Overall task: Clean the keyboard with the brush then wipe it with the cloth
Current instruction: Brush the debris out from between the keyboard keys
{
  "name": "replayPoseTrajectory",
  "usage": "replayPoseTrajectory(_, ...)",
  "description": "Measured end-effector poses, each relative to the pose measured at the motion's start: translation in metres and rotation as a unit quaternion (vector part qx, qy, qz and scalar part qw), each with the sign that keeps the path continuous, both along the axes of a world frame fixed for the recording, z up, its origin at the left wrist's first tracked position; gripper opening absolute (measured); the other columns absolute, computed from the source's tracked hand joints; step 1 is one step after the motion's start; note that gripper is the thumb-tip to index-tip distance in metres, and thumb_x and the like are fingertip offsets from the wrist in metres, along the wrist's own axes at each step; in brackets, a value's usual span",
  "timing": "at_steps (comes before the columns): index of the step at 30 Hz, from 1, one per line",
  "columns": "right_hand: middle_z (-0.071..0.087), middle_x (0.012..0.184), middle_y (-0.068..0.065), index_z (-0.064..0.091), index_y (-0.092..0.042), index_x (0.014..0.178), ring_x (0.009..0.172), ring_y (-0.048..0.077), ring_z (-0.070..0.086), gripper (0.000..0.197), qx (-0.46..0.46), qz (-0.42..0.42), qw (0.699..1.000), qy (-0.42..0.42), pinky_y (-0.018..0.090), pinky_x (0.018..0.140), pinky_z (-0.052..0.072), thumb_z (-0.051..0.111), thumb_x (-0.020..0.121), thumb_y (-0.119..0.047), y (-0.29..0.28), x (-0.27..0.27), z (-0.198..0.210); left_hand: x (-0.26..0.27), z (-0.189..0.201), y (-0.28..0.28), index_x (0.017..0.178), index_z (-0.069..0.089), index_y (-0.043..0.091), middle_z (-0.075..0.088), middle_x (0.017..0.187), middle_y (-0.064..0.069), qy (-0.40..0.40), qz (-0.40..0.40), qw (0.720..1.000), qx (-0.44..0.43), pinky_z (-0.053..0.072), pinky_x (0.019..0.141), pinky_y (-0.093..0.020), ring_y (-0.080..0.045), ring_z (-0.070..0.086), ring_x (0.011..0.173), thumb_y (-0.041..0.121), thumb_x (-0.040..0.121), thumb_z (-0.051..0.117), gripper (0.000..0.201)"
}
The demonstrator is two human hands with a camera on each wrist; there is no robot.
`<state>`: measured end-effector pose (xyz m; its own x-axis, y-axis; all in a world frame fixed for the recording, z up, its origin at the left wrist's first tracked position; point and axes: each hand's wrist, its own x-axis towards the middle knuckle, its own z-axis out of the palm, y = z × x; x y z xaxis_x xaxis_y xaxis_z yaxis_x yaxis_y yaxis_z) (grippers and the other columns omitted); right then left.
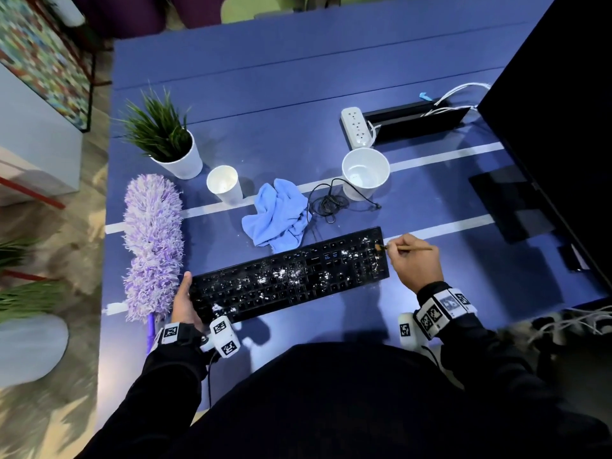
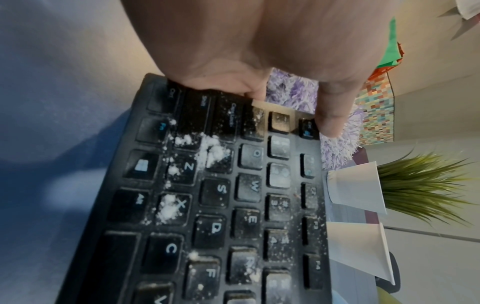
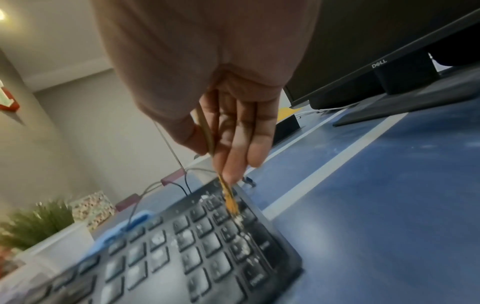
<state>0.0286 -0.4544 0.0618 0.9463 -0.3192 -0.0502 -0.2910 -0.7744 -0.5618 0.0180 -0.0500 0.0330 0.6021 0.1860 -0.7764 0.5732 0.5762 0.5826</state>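
Note:
A black keyboard (image 1: 288,279) dusted with white powder lies slanted on the blue desk (image 1: 265,104). My left hand (image 1: 185,303) grips its left end (image 2: 233,185), thumb along the far edge. My right hand (image 1: 410,260) pinches a thin wooden brush (image 1: 407,248). Its bristle tip (image 3: 231,203) touches the keys at the keyboard's far right corner (image 3: 233,236). A crumpled light-blue cloth (image 1: 278,215) lies just behind the keyboard's middle, untouched.
A purple fluffy duster (image 1: 154,243) lies left of the keyboard. Behind stand a potted plant (image 1: 165,137), two white paper cups (image 1: 225,183) (image 1: 364,172), a coiled black cable (image 1: 331,202) and a power strip (image 1: 356,127). A dark monitor (image 1: 556,127) fills the right side.

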Motion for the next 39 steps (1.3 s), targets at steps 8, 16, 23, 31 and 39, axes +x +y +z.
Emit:
replayPoseTrajectory(8, 0.067, 0.072, 0.004, 0.048, -0.023, 0.06, 0.079, 0.026, 0.068, 0.029, -0.012, 0.044, 0.993, 0.11, 0.03, 0.075, 0.047, 0.047, 0.088, -0.03, -0.006, -0.017, -0.011, -0.001, 0.004, 0.0, 0.092, 0.068, 0.011, 0.076, 0.076, -0.01, 0.011, -0.006, 1.0, -0.006, 0.051, 0.071, -0.041, -0.026, 0.073, 0.066, 0.055, 0.094, 0.046, 0.049)
replayPoseTrajectory(16, 0.065, 0.066, 0.0, 0.046, -0.026, 0.051, 0.085, 0.027, 0.068, 0.035, 0.002, 0.027, 0.987, 0.159, 0.025, 0.081, 0.043, 0.053, 0.085, -0.025, -0.01, -0.011, -0.013, -0.002, 0.005, 0.0, 0.09, 0.07, 0.012, 0.076, 0.079, -0.011, 0.007, -0.015, 1.0, -0.009, 0.048, 0.075, -0.041, -0.026, 0.073, 0.068, 0.056, 0.093, 0.046, 0.05)
replayPoseTrajectory(23, 0.071, 0.074, 0.011, 0.056, -0.015, 0.067, 0.081, 0.03, 0.068, 0.025, -0.013, 0.038, 0.99, 0.134, 0.031, 0.079, 0.048, 0.051, 0.09, -0.024, -0.005, -0.008, -0.019, -0.003, 0.002, 0.001, 0.073, 0.079, 0.014, 0.076, 0.081, -0.009, -0.017, -0.015, 1.0, -0.002, 0.05, 0.074, -0.041, -0.024, 0.074, 0.071, 0.053, 0.095, 0.045, 0.056)
replayPoseTrajectory(31, 0.056, 0.047, 0.008, 0.04, -0.023, 0.049, 0.039, 0.027, 0.057, 0.028, -0.106, 0.091, 0.989, 0.045, 0.024, 0.043, 0.04, 0.035, 0.076, -0.025, 0.002, -0.005, -0.003, -0.001, 0.004, -0.001, 0.059, 0.077, 0.016, 0.075, 0.072, -0.006, -0.006, -0.001, 1.0, -0.01, 0.056, 0.06, -0.033, -0.021, 0.073, 0.063, 0.052, 0.096, 0.044, 0.061)
replayPoseTrajectory(39, 0.07, 0.073, 0.001, 0.057, -0.019, 0.068, 0.081, 0.029, 0.068, 0.022, 0.039, 0.078, 0.991, 0.101, 0.042, 0.088, 0.051, 0.055, 0.089, -0.029, 0.007, -0.006, -0.025, -0.002, 0.001, 0.002, 0.062, 0.077, 0.014, 0.075, 0.073, -0.008, -0.005, 0.002, 1.0, -0.009, 0.048, 0.073, -0.04, -0.023, 0.073, 0.063, 0.053, 0.094, 0.047, 0.059)
